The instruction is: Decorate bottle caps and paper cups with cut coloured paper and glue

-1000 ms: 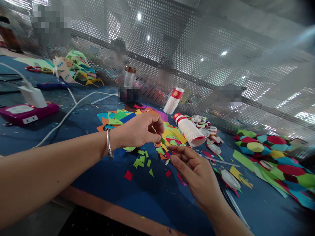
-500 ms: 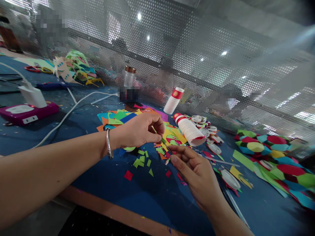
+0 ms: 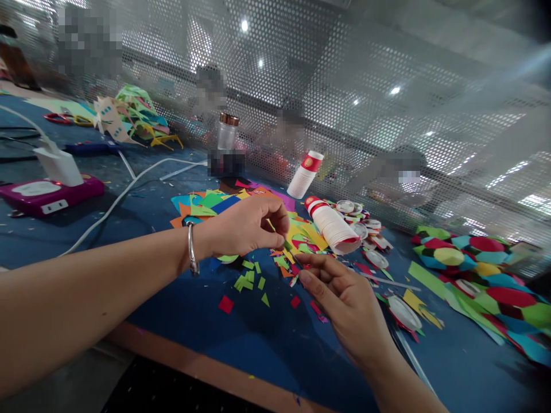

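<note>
My left hand point(image 3: 253, 223), with a silver bangle at its wrist, is closed in a pinch over the table. A small green paper piece point(image 3: 287, 245) sticks out from its fingertips. Just to the right and lower, my right hand point(image 3: 340, 289) pinches a thin dark thing point(image 3: 294, 258) whose kind I cannot make out; its tip comes near the green piece. Beneath both hands lie loose paper scraps point(image 3: 303, 232) in many colours. Small cut green bits point(image 3: 244, 281) and a red paper square point(image 3: 225, 304) lie on the blue table in front.
Stacked paper cups point(image 3: 333, 226) lie on their side, and another cup stack point(image 3: 305, 175) stands behind. Coloured paper shapes point(image 3: 486, 275) cover the right side. A purple power strip point(image 3: 51, 195) with a white cable is at left. A jar point(image 3: 227, 135) stands before a perforated screen point(image 3: 344, 86).
Hardly anything differs. Both hands keep almost the same pose, and the whole view has shifted very slightly.
</note>
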Demonstrator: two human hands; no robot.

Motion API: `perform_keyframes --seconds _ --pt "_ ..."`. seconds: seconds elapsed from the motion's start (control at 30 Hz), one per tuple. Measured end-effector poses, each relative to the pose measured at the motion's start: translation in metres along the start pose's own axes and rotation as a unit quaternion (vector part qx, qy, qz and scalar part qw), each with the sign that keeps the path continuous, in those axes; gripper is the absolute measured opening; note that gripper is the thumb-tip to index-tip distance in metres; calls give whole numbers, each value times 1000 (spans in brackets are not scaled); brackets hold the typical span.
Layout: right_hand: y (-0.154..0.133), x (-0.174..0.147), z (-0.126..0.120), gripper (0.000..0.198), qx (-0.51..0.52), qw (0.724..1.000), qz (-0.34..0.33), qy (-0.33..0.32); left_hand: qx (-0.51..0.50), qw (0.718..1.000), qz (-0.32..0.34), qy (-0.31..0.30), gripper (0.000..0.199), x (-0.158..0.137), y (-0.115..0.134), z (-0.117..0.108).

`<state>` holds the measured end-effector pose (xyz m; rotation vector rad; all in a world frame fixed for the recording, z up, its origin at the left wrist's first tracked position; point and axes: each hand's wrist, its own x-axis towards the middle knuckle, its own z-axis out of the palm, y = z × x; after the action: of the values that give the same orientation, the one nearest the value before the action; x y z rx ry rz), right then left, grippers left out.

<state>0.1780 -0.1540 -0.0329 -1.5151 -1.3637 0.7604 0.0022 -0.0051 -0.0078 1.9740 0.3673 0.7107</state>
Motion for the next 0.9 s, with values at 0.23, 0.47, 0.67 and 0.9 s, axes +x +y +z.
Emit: perform_keyframes --seconds 0.23,0.47,0.67,0.9 --pt "0 0 -1 36 10 1000 3 27 59 998 -21 17 12 1 -1 -6" --pt "3 1 -4 38 36 999 1 38 290 939 -80 -165 15 -2 -1 1" --pt "2 2 -3 38 56 997 2 45 417 904 -18 -92 14 2 -13 26" --pt "2 1 -4 38 60 997 1 39 420 903 -22 -92 24 10 -26 36"
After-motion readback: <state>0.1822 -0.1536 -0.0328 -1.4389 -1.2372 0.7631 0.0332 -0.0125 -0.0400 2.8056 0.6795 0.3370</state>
